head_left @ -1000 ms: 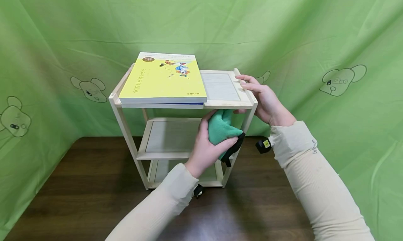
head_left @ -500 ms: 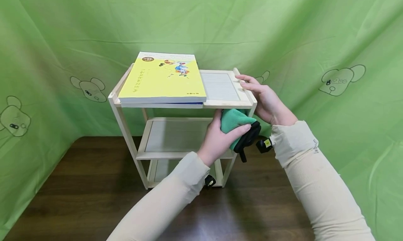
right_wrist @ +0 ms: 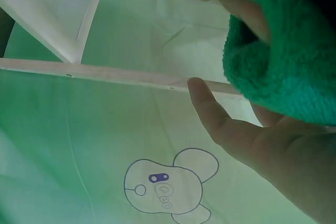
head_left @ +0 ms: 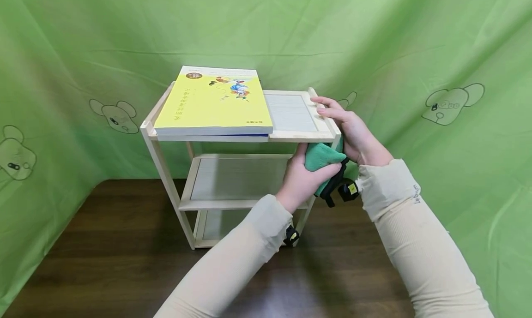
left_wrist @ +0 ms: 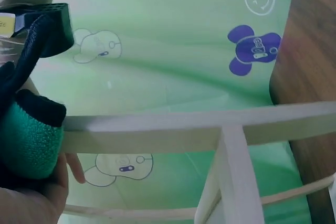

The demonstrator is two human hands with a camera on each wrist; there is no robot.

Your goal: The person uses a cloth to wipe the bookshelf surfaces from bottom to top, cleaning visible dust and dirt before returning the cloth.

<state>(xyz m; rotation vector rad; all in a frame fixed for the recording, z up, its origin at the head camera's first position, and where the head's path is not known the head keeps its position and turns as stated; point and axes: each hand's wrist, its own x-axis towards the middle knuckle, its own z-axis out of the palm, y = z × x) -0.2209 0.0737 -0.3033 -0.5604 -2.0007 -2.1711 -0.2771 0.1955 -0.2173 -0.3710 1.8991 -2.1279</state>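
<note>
A light wooden three-tier shelf (head_left: pixel 305 135) stands in front of me. My left hand (head_left: pixel 305 182) grips a fuzzy green cloth with black trim (head_left: pixel 322 156) around the shelf's front right post, just under the top tier. A black strap (head_left: pixel 328 193) hangs from the cloth. Part of it shows behind the post. My right hand (head_left: pixel 355 133) holds the right side rail of the top tier, fingers over the rail; its thumb is hidden in the head view. In the right wrist view one fingertip meets the wooden bar (right_wrist: pixel 131 77), close to the green cloth (right_wrist: pixel 294 66).
Stacked books, a yellow one (head_left: pixel 216 101) uppermost, lie on the top tier's left part. The middle tier (head_left: pixel 232 179) and bottom tier (head_left: pixel 220 223) sit below. A green curtain (head_left: pixel 266 27) hangs behind and beside the shelf, above a dark wooden floor (head_left: pixel 116 253).
My left hand has moved rightward with the green cloth, from inside the front right post to around it. My right hand has stayed on the rail. The books have not moved.
</note>
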